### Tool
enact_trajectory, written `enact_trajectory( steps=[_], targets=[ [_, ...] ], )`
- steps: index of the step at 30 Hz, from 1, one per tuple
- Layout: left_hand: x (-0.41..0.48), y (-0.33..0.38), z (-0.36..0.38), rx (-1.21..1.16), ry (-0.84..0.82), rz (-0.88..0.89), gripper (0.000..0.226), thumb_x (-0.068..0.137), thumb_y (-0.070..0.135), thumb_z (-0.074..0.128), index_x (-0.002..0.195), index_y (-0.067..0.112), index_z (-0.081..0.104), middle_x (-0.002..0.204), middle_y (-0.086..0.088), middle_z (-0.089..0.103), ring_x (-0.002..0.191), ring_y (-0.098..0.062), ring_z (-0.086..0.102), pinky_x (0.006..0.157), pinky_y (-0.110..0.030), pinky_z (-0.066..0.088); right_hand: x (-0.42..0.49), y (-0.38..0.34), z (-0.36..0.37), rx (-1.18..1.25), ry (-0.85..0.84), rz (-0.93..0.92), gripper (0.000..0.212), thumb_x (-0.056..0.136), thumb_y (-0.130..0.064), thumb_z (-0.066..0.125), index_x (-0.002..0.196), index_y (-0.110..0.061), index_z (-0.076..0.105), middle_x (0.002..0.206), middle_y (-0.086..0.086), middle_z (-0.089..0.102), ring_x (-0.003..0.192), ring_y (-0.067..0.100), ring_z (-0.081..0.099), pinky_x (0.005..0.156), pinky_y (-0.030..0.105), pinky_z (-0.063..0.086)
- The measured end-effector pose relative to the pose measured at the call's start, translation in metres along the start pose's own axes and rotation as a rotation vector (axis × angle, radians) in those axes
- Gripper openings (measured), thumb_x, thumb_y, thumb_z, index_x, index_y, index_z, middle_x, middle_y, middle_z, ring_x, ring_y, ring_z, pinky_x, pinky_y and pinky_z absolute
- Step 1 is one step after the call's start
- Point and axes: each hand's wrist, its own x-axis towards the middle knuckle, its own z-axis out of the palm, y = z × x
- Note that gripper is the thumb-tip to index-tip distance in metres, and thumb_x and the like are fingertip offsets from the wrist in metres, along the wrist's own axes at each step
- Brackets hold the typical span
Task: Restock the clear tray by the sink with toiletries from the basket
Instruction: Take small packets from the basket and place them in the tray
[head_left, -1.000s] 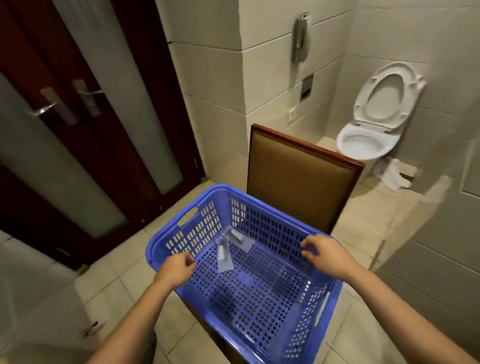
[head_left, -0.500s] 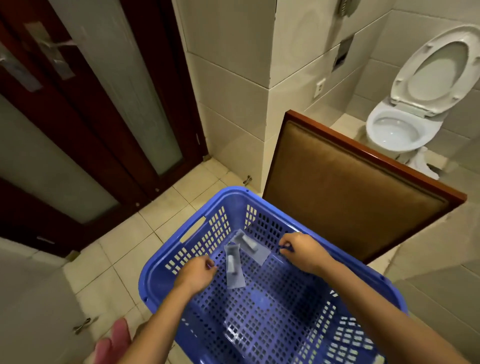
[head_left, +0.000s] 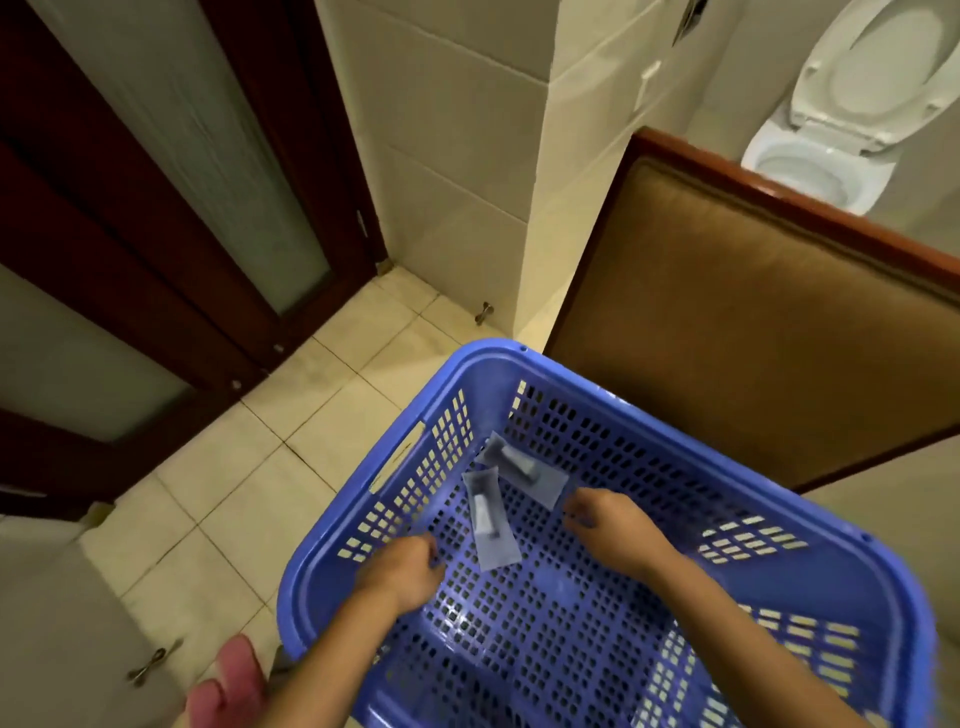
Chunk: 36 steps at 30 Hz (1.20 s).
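A blue perforated plastic basket (head_left: 332, 582) fills the lower middle of the head view. On its floor lie two clear sachets with small tubes inside: a near sachet (head_left: 488, 519) and a far sachet (head_left: 522, 470). My left hand (head_left: 402, 574) is inside the basket, fingers curled, just left of the near sachet's lower corner, holding nothing I can see. My right hand (head_left: 610, 530) reaches in from the right, its curled fingertips at the far sachet's right corner; whether they pinch it is unclear. The clear tray and sink are out of view.
A brown padded chair back (head_left: 753, 322) stands right behind the basket. A white toilet (head_left: 831, 130) with raised lid is at the top right. Dark wooden doors (head_left: 130, 234) with frosted glass are on the left, a tiled wall corner between. A pink slipper (head_left: 228, 686) shows at the bottom left.
Both hands have moved from the basket's rim down into it, toward the two sachets. The view has tilted down and closer to the basket.
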Motion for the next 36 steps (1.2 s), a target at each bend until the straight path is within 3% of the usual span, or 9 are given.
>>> enact_trajectory(
  steps=[3,8,11,15,17,20,26,32,36],
  targets=[
    [0.023,0.005,0.019,0.023,-0.029,-0.002,0.027,0.096,0.035,0.045,0.11,0.015,0.055,0.103,-0.008,0.061,0.091,-0.025,0.06,0.078,-0.035,0.049,0.017,0.013,0.029,-0.013,-0.074,0.057,0.02,0.1,-0.016,0.04,0.111,-0.007,0.055,0.114,0.017,0.059,0.103,0.033,0.056,0.088,0.046,0.046],
    [0.067,0.014,0.047,0.033,-0.058,-0.054,0.019,0.096,0.034,0.045,0.096,0.016,0.05,0.069,0.0,0.041,0.065,-0.022,0.046,0.06,-0.031,0.039,0.038,0.037,0.07,-0.012,-0.19,0.078,0.028,0.101,-0.017,0.038,0.127,-0.011,0.049,0.111,0.005,0.059,0.078,0.013,0.054,0.076,0.034,0.041],
    [0.09,0.016,0.066,-0.013,-0.053,-0.125,0.021,0.096,0.028,0.046,0.102,0.008,0.051,0.069,-0.005,0.041,0.063,-0.025,0.046,0.057,-0.032,0.037,0.05,0.051,0.09,-0.031,-0.255,0.082,0.036,0.102,-0.019,0.038,0.136,-0.011,0.041,0.129,0.008,0.054,0.098,0.021,0.057,0.082,0.032,0.045],
    [0.116,0.017,0.09,-0.22,-0.033,-0.259,0.041,0.096,0.027,0.046,0.131,0.007,0.041,0.081,-0.008,0.049,0.063,-0.022,0.049,0.056,-0.032,0.037,0.071,0.064,0.116,0.016,-0.265,0.096,0.034,0.101,-0.017,0.038,0.135,-0.011,0.044,0.124,0.014,0.057,0.059,0.013,0.045,0.051,0.021,0.037],
    [0.133,0.014,0.102,-0.381,0.078,-0.36,0.034,0.096,0.028,0.046,0.123,0.008,0.049,0.07,-0.004,0.043,0.053,-0.018,0.039,0.05,-0.028,0.033,0.083,0.068,0.128,0.058,-0.244,0.098,0.032,0.101,-0.015,0.036,0.132,-0.011,0.047,0.117,0.014,0.06,0.053,0.01,0.04,0.046,0.019,0.028],
    [0.154,0.017,0.115,-0.613,0.256,-0.475,0.027,0.096,0.037,0.047,0.097,0.011,0.055,0.07,-0.008,0.049,0.057,-0.025,0.044,0.057,-0.033,0.041,0.102,0.069,0.145,0.126,-0.203,0.111,0.029,0.101,-0.016,0.038,0.126,-0.008,0.051,0.094,0.01,0.059,0.06,0.016,0.043,0.054,0.022,0.036],
    [0.175,0.033,0.135,-0.876,0.278,-0.554,0.042,0.085,0.035,0.066,0.11,0.011,0.043,0.112,-0.013,0.056,0.1,-0.034,0.058,0.075,-0.04,0.048,0.133,0.057,0.163,0.417,-0.065,0.224,0.035,0.098,-0.021,0.048,0.131,-0.009,0.046,0.116,0.013,0.06,0.096,0.029,0.059,0.078,0.034,0.046],
    [0.177,0.045,0.147,-1.219,0.31,-0.621,0.029,0.087,0.015,0.065,0.076,0.015,0.037,0.091,-0.009,0.05,0.086,-0.027,0.05,0.085,-0.04,0.048,0.139,0.049,0.177,0.691,-0.043,0.277,0.006,0.095,-0.016,0.049,0.094,-0.011,0.048,0.08,0.007,0.053,0.069,0.024,0.049,0.063,0.035,0.044],
    [0.173,0.047,0.148,-1.322,0.19,-0.654,0.018,0.092,0.024,0.059,0.076,0.016,0.053,0.08,-0.006,0.057,0.078,-0.025,0.055,0.072,-0.036,0.051,0.129,0.058,0.175,0.837,-0.037,0.281,0.006,0.092,-0.009,0.053,0.087,-0.011,0.051,0.076,0.003,0.054,0.067,0.021,0.05,0.062,0.034,0.046]
  ],
)
